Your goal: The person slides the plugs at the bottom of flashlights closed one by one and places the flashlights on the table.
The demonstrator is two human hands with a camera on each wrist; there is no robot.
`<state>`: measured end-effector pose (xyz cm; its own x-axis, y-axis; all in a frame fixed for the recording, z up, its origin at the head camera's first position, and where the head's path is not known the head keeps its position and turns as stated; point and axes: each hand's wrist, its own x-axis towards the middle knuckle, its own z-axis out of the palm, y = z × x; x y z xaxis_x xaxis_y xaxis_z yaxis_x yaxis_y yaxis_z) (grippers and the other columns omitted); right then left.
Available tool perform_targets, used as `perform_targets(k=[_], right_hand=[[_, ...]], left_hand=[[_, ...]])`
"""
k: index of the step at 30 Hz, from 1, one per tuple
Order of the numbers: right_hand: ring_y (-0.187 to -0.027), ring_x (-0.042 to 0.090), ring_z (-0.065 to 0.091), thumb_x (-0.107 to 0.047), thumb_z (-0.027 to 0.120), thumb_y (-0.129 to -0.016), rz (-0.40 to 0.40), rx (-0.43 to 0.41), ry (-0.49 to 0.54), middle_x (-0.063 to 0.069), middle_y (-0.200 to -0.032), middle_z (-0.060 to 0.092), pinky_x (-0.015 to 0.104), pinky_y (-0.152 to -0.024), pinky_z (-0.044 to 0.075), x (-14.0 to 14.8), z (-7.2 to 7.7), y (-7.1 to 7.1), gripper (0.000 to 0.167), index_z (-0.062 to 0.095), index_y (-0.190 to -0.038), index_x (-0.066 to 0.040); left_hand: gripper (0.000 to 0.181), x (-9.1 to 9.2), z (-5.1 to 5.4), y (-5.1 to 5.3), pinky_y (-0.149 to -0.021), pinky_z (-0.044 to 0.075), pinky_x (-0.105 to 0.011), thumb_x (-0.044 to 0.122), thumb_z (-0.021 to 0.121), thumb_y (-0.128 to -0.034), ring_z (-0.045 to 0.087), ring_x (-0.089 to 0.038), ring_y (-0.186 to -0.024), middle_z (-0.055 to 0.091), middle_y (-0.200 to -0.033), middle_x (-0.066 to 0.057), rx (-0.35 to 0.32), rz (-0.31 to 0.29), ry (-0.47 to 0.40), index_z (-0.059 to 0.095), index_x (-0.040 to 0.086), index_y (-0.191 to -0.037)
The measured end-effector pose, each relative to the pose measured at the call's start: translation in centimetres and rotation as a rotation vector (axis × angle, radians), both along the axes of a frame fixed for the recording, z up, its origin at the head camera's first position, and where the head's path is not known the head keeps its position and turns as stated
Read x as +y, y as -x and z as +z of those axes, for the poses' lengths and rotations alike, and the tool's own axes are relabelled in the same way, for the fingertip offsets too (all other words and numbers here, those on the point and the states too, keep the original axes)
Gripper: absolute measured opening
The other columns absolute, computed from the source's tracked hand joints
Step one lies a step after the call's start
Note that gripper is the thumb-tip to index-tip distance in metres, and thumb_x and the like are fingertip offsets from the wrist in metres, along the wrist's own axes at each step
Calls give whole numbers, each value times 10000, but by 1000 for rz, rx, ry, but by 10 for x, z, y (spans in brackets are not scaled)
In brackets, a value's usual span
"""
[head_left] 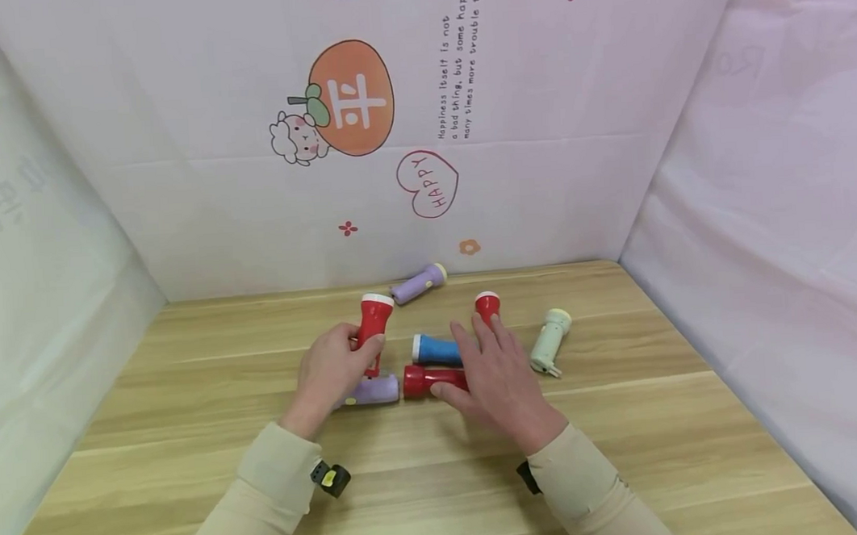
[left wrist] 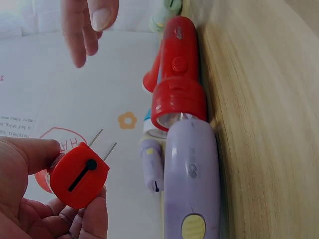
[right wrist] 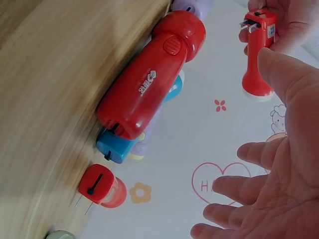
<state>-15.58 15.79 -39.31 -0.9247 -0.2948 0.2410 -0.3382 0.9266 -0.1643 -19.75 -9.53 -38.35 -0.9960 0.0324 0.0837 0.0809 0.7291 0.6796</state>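
My left hand [head_left: 332, 371] grips a red flashlight with a white rim [head_left: 375, 323], held above a purple flashlight [head_left: 373, 390]; in the left wrist view two metal prongs stick out of its end [left wrist: 79, 175]. My right hand [head_left: 503, 377] hovers with spread fingers over a larger red flashlight [right wrist: 149, 79] and a blue one [head_left: 436, 349], holding nothing. Beyond its fingertips lies another red flashlight [head_left: 487, 303], partly hidden by the hand in the head view and with its prongs showing in the right wrist view.
At the back, near the printed cloth wall [head_left: 252, 228], lies a second purple flashlight [head_left: 420, 284]. A pale green flashlight [head_left: 550, 342] with its prongs out lies to the right on the wooden table [head_left: 627, 451]. White cloth also hangs at both sides.
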Motion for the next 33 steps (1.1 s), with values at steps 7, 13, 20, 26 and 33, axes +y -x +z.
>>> perform_targets(k=[7,13,20,26,33], right_hand=[[-1534,499,273,-626,697,-913,2,-3,12,255,-1630,371,626,-1243,273,-3,2,0,902,412,-1574,-84],[-1519,480,322,-605,707,-916,0,20,18,250,-1611,405,597,-1247,287,-4,2,1,856,455,-1539,-74],[-1435,414,459,-581,715,-923,13,49,24,221,-1535,499,560,-1201,386,-6,4,1,807,504,-1497,-55],[-1302,362,579,-575,711,-929,17,93,21,186,-1441,596,526,-1107,493,-9,5,0,747,565,-1440,-49],[-1104,286,651,-524,768,-907,37,176,46,118,-1267,691,461,-958,577,-11,4,-2,635,629,-1325,-67]], left_hand=[[510,6,2,-9,-657,529,-308,471,676,-971,645,-214,-817,720,-1015,-62,-27,11,-101,649,57,-1269],[513,11,0,-15,-767,572,-359,474,690,-968,656,-232,-899,721,-1074,-80,-31,20,-184,650,53,-1259],[579,17,-2,-20,-870,617,-402,486,700,-959,683,-245,-990,719,-1142,-94,-69,30,-318,621,36,-1315],[575,21,-3,-23,-867,623,-388,437,719,-966,692,-257,-1003,719,-1163,-130,-83,33,-441,600,10,-1332],[555,25,-4,-27,-913,620,-383,404,730,-977,678,-280,-1068,693,-1240,-133,-131,28,-652,574,28,-1353]])
